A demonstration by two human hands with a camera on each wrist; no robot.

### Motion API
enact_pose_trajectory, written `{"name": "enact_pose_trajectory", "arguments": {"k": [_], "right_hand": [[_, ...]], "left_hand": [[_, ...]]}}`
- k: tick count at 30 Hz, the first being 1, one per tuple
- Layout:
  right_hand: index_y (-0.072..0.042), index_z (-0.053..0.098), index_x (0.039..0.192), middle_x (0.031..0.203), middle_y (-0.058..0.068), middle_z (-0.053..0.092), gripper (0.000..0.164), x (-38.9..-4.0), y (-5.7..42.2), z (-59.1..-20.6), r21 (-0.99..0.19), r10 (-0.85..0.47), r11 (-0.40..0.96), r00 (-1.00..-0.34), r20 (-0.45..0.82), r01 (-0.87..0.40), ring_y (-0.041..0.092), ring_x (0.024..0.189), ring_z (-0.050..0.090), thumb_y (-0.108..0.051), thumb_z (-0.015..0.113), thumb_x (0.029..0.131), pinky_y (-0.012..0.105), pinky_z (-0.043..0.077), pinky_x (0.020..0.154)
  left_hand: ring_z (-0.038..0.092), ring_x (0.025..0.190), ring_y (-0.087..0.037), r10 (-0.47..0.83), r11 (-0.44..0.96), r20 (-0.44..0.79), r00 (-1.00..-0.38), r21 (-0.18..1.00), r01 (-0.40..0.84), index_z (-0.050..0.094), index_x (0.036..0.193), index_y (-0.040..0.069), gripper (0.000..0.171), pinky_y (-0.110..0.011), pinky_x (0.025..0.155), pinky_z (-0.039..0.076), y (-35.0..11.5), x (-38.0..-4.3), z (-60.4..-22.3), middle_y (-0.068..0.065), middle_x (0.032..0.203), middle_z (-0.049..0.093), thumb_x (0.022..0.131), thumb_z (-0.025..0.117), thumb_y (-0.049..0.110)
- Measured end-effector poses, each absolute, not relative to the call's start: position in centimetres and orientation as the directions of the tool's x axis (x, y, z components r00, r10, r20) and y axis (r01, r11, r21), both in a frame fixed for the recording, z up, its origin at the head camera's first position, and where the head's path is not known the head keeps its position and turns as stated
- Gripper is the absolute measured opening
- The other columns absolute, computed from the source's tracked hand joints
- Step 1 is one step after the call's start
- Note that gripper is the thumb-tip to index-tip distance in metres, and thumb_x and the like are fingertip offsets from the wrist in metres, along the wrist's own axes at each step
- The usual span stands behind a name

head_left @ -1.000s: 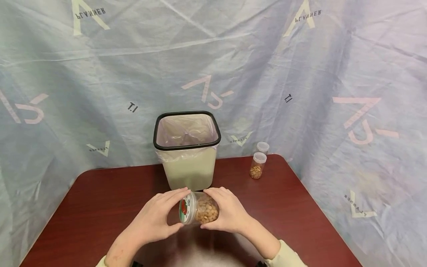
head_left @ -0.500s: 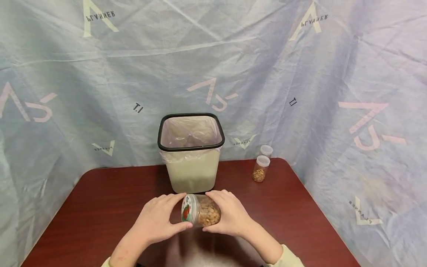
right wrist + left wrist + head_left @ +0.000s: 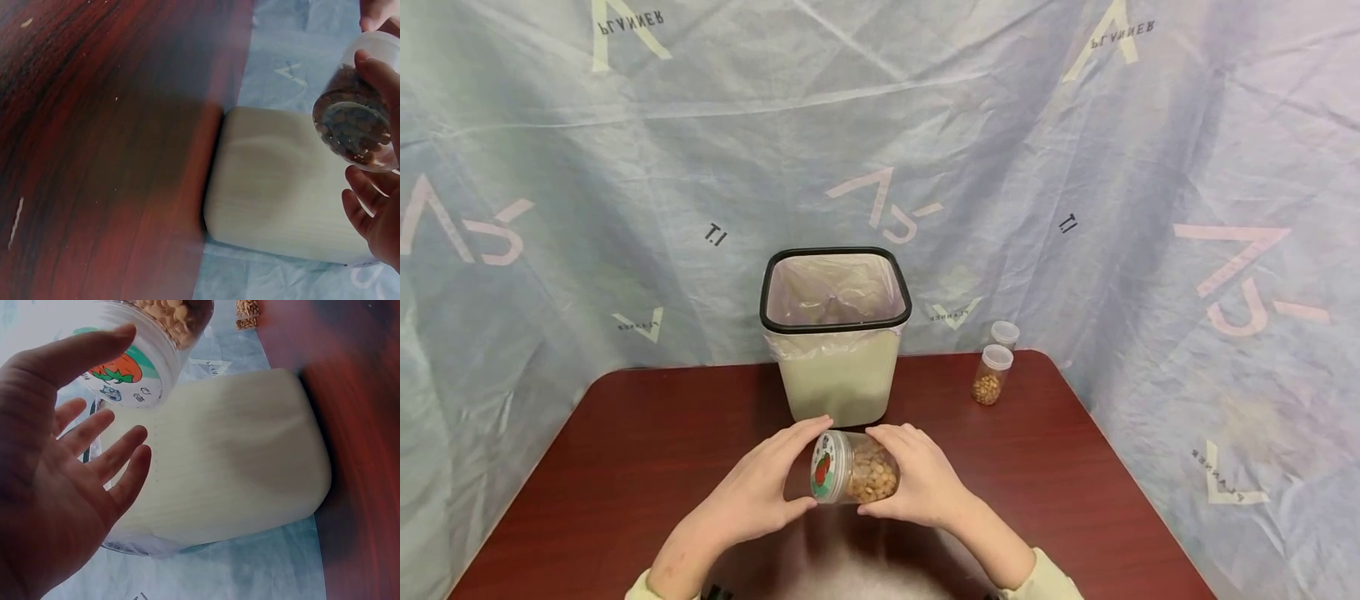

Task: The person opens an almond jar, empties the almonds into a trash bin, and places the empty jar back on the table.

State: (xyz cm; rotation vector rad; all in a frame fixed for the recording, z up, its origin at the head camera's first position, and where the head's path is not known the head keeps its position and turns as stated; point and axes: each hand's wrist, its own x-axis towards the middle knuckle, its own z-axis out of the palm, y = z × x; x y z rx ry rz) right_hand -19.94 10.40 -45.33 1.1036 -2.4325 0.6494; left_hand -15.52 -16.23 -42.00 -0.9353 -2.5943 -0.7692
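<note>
A clear plastic jar [image 3: 874, 468] of tan, nut-like pieces lies sideways in the air in front of the bin. My right hand [image 3: 921, 475] grips its base end, thumb below and fingers above. The jar's lid [image 3: 826, 467], printed with a red fruit on green and white, points left. Around that lid is my left hand [image 3: 760, 483], fingertips at its upper edge and thumb by its lower edge. In the left wrist view, the thumb overlaps the lid [image 3: 134, 369] while the other fingers are spread loosely apart from it.
A pale bin [image 3: 838, 375] with a black rim and plastic liner stands on the dark red table [image 3: 685, 433], just behind the jar. Two smaller white-capped jars, the front jar [image 3: 988, 385] holding similar pieces, stand at the back right. A printed cloth [image 3: 700, 167] hangs behind.
The lid's printed picture has turned relative to my view. My left thumb, lying over the lid's lower edge half a second ago, has drawn back to its left. The right hand keeps its grip.
</note>
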Motion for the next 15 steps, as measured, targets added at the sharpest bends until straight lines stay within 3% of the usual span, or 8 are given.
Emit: {"name": "enact_pose_trajectory", "arguments": {"k": [5,7,11,15], "right_hand": [[-0.011,0.057,0.131,0.124,-0.007,0.059,0.095,-20.05,10.40,-45.50,-0.252,-0.580,0.578,-0.608,0.543,-0.776,0.009,0.111,0.053,-0.061,0.086,0.055,0.035,0.041,0.098],[-0.011,0.056,0.131,0.124,-0.006,0.059,0.095,-20.09,10.38,-45.61,-0.249,-0.578,0.579,-0.606,0.546,-0.776,0.009,0.113,0.053,-0.061,0.086,0.055,0.034,0.040,0.099],[-0.011,0.056,0.132,0.125,-0.007,0.058,0.096,-20.13,10.35,-45.58,-0.244,-0.574,0.586,-0.609,0.548,-0.773,0.008,0.113,0.052,-0.061,0.086,0.055,0.033,0.040,0.099],[-0.011,0.055,0.132,0.125,-0.007,0.058,0.096,-20.16,10.45,-45.48,-0.246,-0.568,0.591,-0.613,0.550,-0.768,0.007,0.112,0.051,-0.059,0.087,0.055,0.031,0.042,0.096]], "left_hand": [[0.047,0.126,-0.012,0.521,0.620,0.466,-0.715,0.369,0.693,0.044,0.145,0.019,0.092,-0.039,0.098,0.043,-16.10,-15.90,-42.18,0.009,0.141,0.046,0.064,0.088,0.019],[0.048,0.124,-0.010,0.516,0.614,0.469,-0.717,0.381,0.691,0.045,0.144,0.021,0.090,-0.038,0.097,0.044,-16.11,-15.97,-42.22,0.011,0.139,0.048,0.064,0.087,0.021],[0.049,0.122,-0.006,0.490,0.634,0.447,-0.749,0.407,0.658,0.044,0.143,0.026,0.087,-0.036,0.096,0.045,-16.17,-16.06,-42.17,0.016,0.135,0.048,0.067,0.085,0.031],[0.050,0.120,-0.007,0.440,0.702,0.408,-0.800,0.400,0.589,0.049,0.140,0.023,0.079,-0.038,0.095,0.045,-16.06,-16.12,-42.15,0.016,0.131,0.051,0.071,0.081,0.047]]}}
